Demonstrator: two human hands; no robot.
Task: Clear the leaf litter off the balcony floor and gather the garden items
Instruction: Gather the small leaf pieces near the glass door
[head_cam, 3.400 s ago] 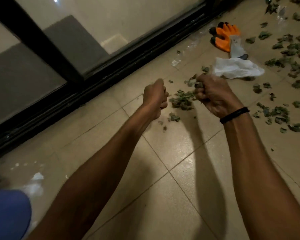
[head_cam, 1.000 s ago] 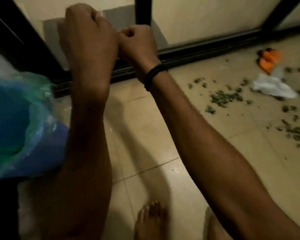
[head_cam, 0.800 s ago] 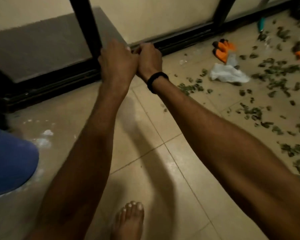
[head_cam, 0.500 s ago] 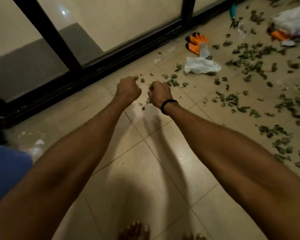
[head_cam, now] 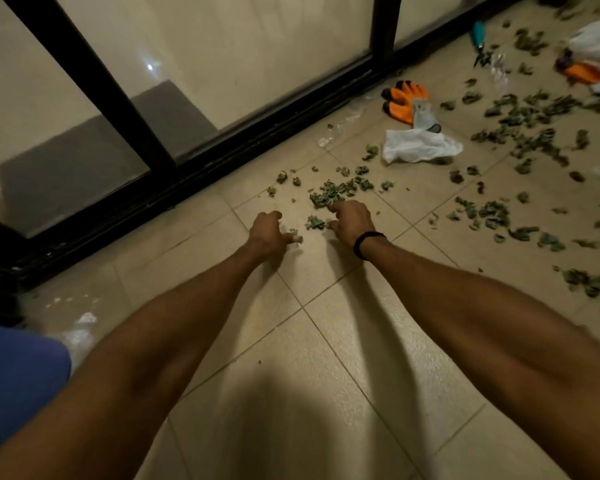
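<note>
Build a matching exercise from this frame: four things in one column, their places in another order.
Things
1 orange rubber-coated glove with a grey cuff
2 white crumpled plastic bag
3 teal-handled cutting tool
4 black wristband

Places
A round the right wrist
B beside the black door track
C beyond the glove, near the picture's top edge
D on the tiles just this side of the glove

Pairs: 1-B, 2-D, 3-C, 4-A

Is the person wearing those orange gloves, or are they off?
Off. The orange gloves lie on the floor beside the white bag; the left hand and right hand are bare.
</note>
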